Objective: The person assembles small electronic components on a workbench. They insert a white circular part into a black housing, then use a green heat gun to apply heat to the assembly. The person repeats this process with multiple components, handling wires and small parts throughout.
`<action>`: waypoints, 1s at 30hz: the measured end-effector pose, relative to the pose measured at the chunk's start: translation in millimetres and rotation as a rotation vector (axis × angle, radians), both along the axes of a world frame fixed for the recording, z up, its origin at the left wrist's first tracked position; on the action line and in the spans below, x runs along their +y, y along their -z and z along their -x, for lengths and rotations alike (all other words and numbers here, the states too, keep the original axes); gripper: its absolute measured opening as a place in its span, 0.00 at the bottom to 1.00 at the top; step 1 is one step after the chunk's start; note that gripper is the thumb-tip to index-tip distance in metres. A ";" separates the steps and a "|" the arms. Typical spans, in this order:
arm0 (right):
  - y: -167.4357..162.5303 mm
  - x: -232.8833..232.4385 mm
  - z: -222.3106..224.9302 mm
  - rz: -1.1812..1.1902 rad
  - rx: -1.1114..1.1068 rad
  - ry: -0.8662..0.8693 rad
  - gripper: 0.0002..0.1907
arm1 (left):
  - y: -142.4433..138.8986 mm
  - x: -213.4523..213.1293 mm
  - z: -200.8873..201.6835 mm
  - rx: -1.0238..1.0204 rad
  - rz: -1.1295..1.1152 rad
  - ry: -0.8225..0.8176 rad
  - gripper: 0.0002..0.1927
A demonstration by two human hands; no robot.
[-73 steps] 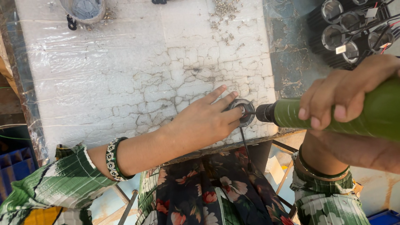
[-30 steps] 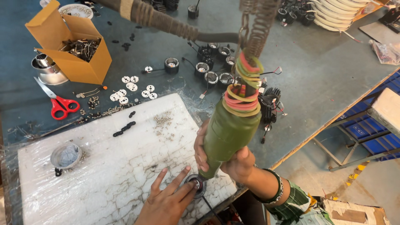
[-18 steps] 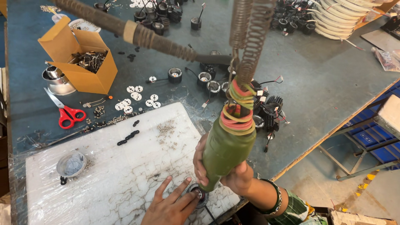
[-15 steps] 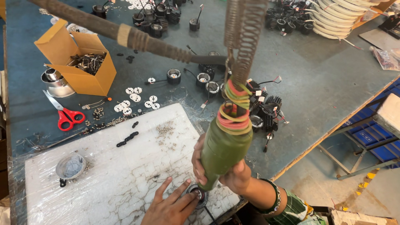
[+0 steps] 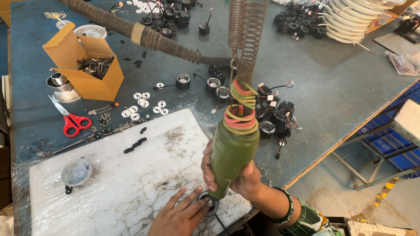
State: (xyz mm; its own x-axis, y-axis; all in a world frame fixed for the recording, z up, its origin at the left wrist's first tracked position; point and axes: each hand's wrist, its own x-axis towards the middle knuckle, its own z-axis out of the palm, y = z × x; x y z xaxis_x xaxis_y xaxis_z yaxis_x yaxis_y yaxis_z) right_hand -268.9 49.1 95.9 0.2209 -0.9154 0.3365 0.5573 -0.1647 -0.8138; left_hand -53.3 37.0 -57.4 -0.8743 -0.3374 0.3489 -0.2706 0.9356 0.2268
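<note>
while my right hand (image 5: 238, 175) was wrapped tight around the green power screwdriver (image 5: 232, 153), holding it nearly upright with its tip down, my left hand (image 5: 177, 214) lay flat and open on the white cracked board (image 5: 122, 175), fingers spread and touching the small round black part (image 5: 208, 203) that sat under the tool's tip near the board's front edge. the part was pinned between my fingertips and the tip, so i could see only a piece of its rim.

the screwdriver's top was bound with red, yellow and green bands (image 5: 239, 111) and hung from a coiled spring (image 5: 243, 39) that rose out of view; that spring and a thick ribbed hose (image 5: 144, 35) crossed the middle of my sight and hid part of the blue-grey bench (image 5: 341, 78) behind them.

on the board, well left of my hands, sat a small grey dish (image 5: 76, 172), a short black chain-like strip (image 5: 135, 143) and a scatter of tiny screws (image 5: 175, 135). beyond the board lay red-handled scissors (image 5: 70, 120), a row of small white discs (image 5: 144, 107) and an open cardboard box (image 5: 85, 65) of metal bits, with a steel cup (image 5: 59, 83) just beside it. just right of the tool stood a cluster of black finned housings with wires (image 5: 275, 113), and a few round black housings (image 5: 214, 83) sat behind the bands. more black parts (image 5: 175, 15) lay at the far side, and a stack of white rings (image 5: 354, 22) at the far right corner. blue crates (image 5: 393, 148) showed below the bench edge.
</note>
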 end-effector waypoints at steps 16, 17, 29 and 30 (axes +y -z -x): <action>4.2 18.6 3.3 0.014 -0.027 0.011 0.48 | -10.6 9.7 6.4 0.033 -0.043 0.012 0.13; 4.6 20.0 4.1 0.020 -0.034 0.017 0.48 | -10.4 10.0 7.2 0.034 -0.050 0.012 0.13; 5.1 31.2 -2.8 0.015 -0.086 0.013 0.48 | -34.2 22.8 2.1 -0.128 -0.282 -0.034 0.20; 5.0 31.8 -3.2 0.011 -0.090 -0.002 0.47 | -36.2 23.8 2.3 -0.120 -0.304 -0.048 0.21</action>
State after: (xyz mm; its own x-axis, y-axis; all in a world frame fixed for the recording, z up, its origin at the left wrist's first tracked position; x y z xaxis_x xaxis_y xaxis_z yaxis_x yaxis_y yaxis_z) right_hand -265.7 80.8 91.0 0.1910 -0.9111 0.3653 0.6280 -0.1726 -0.7588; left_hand -55.6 60.8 -21.2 -0.8836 -0.4521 0.1215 -0.3544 0.8156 0.4573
